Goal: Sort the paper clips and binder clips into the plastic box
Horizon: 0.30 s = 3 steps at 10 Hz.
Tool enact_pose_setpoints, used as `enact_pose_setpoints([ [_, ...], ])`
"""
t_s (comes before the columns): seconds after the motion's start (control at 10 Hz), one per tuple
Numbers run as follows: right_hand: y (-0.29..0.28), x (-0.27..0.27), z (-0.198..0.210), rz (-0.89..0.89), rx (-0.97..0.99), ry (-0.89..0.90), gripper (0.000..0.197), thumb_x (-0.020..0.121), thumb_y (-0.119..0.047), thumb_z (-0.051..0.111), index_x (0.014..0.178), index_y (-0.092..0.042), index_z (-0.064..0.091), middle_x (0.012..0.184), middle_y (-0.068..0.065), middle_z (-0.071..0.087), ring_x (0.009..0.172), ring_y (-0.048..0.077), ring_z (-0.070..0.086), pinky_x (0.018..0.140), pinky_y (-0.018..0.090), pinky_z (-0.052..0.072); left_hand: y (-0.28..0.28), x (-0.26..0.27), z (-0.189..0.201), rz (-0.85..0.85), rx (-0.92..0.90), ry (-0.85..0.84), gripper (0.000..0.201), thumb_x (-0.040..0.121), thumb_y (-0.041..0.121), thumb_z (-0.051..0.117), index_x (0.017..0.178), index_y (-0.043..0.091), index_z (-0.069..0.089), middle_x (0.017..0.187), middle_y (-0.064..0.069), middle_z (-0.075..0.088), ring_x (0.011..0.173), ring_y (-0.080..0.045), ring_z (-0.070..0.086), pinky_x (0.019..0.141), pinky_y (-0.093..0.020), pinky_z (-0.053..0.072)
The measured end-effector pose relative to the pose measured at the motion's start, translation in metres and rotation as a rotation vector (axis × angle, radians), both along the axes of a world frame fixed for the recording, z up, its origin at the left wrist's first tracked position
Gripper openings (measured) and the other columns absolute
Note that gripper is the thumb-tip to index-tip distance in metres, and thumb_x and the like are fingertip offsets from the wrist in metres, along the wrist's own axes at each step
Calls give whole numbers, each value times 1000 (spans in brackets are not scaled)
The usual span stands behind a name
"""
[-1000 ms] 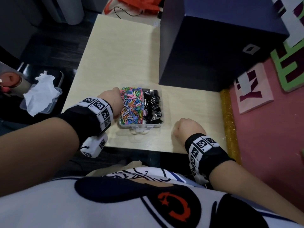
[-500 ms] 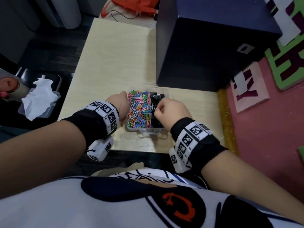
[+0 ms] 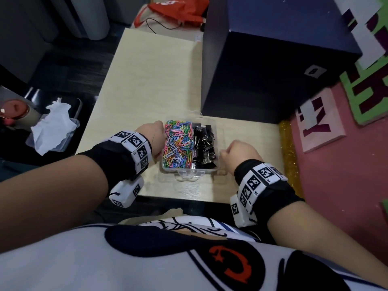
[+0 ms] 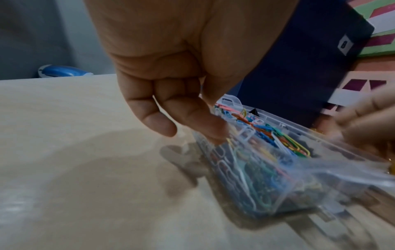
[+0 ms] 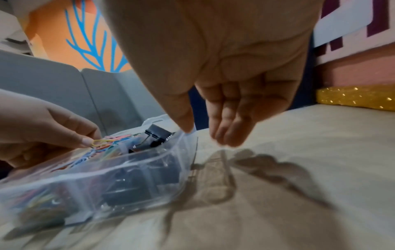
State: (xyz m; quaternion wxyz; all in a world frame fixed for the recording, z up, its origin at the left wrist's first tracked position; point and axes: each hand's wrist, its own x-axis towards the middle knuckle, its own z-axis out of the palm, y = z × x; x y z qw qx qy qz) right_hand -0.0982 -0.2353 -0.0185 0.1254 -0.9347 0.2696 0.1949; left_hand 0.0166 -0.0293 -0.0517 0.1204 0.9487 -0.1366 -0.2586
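A clear plastic box [image 3: 189,170] stands near the table's front edge. Coloured paper clips [image 3: 178,143] fill its left compartment and black binder clips [image 3: 204,145] its right one. My left hand [image 3: 160,141] grips the box's left wall; the left wrist view shows its fingers [image 4: 192,121] curled against the clear wall [image 4: 278,194], and its thumb lies on the rim beside a yellow clip [image 5: 100,142]. My right hand [image 3: 225,153] hovers just right of the box, holding nothing. Its fingers [image 5: 226,133] hang loosely curled and its thumb tip touches the right rim [image 5: 183,135].
A large dark blue box [image 3: 273,70] stands on the table [image 3: 147,80] right behind the plastic box. A gold glitter strip [image 3: 288,154] and pink foam mat [image 3: 336,175] border the right. Left of the table sits a clear tub with tissue [image 3: 52,127].
My right hand went from the table to above the binder clip compartment, then drew back to the right of the box. My left hand stayed at the box's left wall.
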Motion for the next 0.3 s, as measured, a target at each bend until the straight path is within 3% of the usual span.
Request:
enact_pose_setpoints([
  [0.1, 6, 2, -6, 127, 11, 162, 29, 93, -18, 42, 103, -10, 68, 98, 10, 69, 91, 28, 64, 79, 34, 53, -2, 4, 3, -8, 15, -17, 24, 100, 23, 38, 110, 5, 50, 94, -18, 68, 88, -33, 63, 79, -39, 51],
  [0.2, 10, 5, -8, 143, 23, 146, 30, 92, -9, 40, 105, -10, 67, 102, 10, 68, 94, 30, 63, 84, 36, 54, -2, 8, 3, -2, 34, -24, 26, 100, 25, 39, 111, 4, 51, 93, -17, 68, 86, -33, 65, 81, -41, 53],
  [0.3, 8, 7, -1, 149, 37, 129, 28, 91, -11, 43, 106, -8, 66, 104, 11, 68, 96, 30, 63, 84, 34, 53, -1, 12, 1, 25, -3, -4, 26, 100, 27, 39, 110, 7, 52, 91, -15, 68, 88, -31, 65, 84, -41, 52],
])
